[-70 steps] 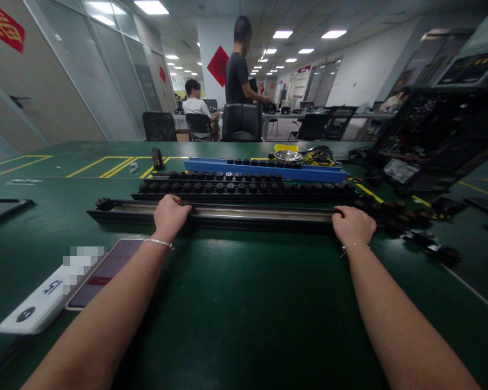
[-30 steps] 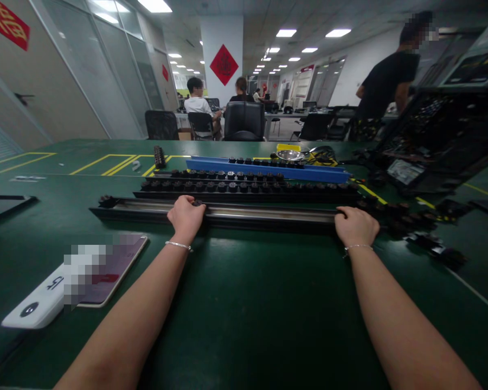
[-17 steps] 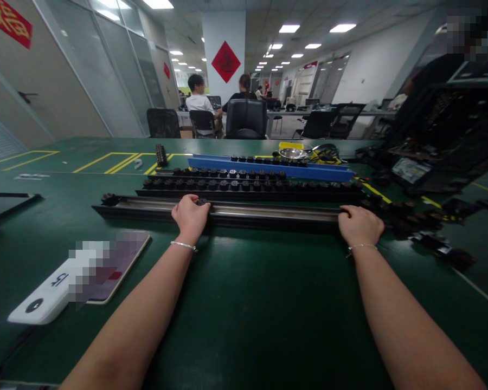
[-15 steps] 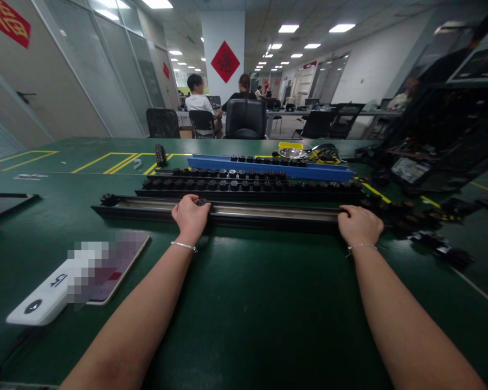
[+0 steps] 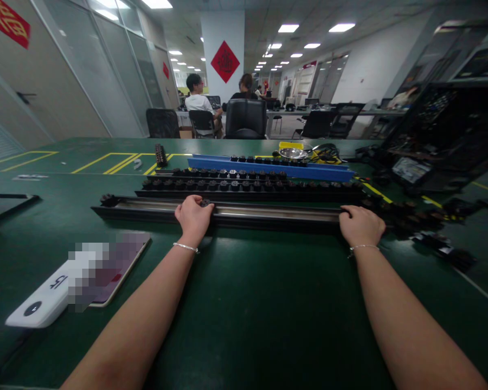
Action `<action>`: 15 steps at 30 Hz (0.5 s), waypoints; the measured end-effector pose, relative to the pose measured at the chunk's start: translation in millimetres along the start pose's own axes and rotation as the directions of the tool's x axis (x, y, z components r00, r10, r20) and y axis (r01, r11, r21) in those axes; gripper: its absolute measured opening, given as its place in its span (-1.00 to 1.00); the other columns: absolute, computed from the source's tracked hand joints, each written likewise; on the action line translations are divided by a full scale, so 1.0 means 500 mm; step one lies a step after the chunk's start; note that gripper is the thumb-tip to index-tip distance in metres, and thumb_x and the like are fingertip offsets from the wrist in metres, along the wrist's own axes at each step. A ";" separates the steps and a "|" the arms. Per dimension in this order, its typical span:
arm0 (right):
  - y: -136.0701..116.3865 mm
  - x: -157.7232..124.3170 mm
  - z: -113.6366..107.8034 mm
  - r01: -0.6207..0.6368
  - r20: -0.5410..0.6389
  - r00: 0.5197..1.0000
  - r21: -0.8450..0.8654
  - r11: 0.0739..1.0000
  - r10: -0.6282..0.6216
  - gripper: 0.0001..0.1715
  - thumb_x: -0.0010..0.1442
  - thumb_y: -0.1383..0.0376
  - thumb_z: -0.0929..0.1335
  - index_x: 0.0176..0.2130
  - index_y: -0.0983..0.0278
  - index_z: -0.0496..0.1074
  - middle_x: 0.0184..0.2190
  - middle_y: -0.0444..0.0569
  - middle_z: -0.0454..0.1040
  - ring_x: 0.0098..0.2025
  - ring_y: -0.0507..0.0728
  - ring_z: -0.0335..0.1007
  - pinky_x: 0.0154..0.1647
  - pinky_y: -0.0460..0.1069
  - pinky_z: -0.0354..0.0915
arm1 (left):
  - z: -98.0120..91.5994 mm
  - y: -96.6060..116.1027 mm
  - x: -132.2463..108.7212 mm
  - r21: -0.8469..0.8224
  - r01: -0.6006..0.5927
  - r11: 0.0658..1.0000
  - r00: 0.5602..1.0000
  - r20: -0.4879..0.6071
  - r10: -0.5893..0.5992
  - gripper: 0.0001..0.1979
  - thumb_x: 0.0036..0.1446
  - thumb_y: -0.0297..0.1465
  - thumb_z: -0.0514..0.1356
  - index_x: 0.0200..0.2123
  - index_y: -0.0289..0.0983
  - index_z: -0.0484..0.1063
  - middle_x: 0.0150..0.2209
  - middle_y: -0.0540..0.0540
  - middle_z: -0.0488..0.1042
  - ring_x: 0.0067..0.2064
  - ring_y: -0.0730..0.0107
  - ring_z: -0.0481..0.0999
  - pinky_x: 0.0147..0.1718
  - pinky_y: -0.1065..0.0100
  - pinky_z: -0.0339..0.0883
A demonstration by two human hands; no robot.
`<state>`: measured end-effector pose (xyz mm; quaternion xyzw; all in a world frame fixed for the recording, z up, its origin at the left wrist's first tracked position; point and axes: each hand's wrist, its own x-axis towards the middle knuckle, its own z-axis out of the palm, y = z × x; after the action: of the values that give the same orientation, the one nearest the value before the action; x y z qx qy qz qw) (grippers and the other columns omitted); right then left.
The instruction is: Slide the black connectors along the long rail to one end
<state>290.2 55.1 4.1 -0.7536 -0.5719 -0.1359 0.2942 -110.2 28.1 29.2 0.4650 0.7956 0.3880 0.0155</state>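
Observation:
A long black rail [image 5: 276,218] with a metallic inner channel lies across the green table. My left hand [image 5: 194,219] is closed around a small dark round part [image 5: 205,203] at the channel, left of the rail's middle. Near the right end, my right hand [image 5: 361,225] grips the rail with curled fingers. Another dark round part [image 5: 109,200] sits in the channel at the left end. Just behind are black rails [image 5: 179,195] carrying rows of similar dark parts, and behind those a blue rail [image 5: 211,163] with more of them.
A white device [image 5: 40,303] and a phone [image 5: 122,276] lie at the left front. A metal bowl [image 5: 293,154] stands at the back. More dark parts [image 5: 415,216] are scattered right of the rail. People [image 5: 197,100] sit beyond the table.
My left hand, with the small dark part, has moved slightly to the right along the rail. My right hand has shifted very slightly right and still grips the rail.

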 end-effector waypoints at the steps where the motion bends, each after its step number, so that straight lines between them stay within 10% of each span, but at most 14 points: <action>1: 0.000 0.000 0.000 -0.002 0.003 1.000 -0.001 1.000 0.002 -0.57 0.07 0.31 0.17 -0.17 0.26 0.52 -0.13 0.04 0.51 -0.02 0.23 0.29 -0.01 0.14 0.08 | 0.000 0.001 -0.001 -0.001 -0.005 1.000 1.000 -0.001 0.005 -0.66 -0.07 -0.24 0.27 -0.20 -0.23 0.37 -0.15 -0.08 0.52 -0.05 0.25 0.46 0.06 0.18 0.12; 15: 0.000 -0.001 -0.004 0.017 -0.005 1.000 0.015 1.000 -0.017 -0.58 0.08 0.31 0.18 -0.17 0.24 0.52 -0.14 0.04 0.51 -0.03 0.24 0.30 0.00 0.17 0.12 | 0.003 0.022 -0.015 -0.014 -0.023 1.000 0.999 0.049 0.023 -0.68 -0.05 -0.25 0.27 -0.20 -0.20 0.36 -0.14 -0.05 0.51 -0.04 0.26 0.45 0.08 0.17 0.11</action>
<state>290.2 53.6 5.3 -0.7461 -0.5787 -0.1356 0.3001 -97.5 26.5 32.5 0.4835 0.7868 0.3821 0.0337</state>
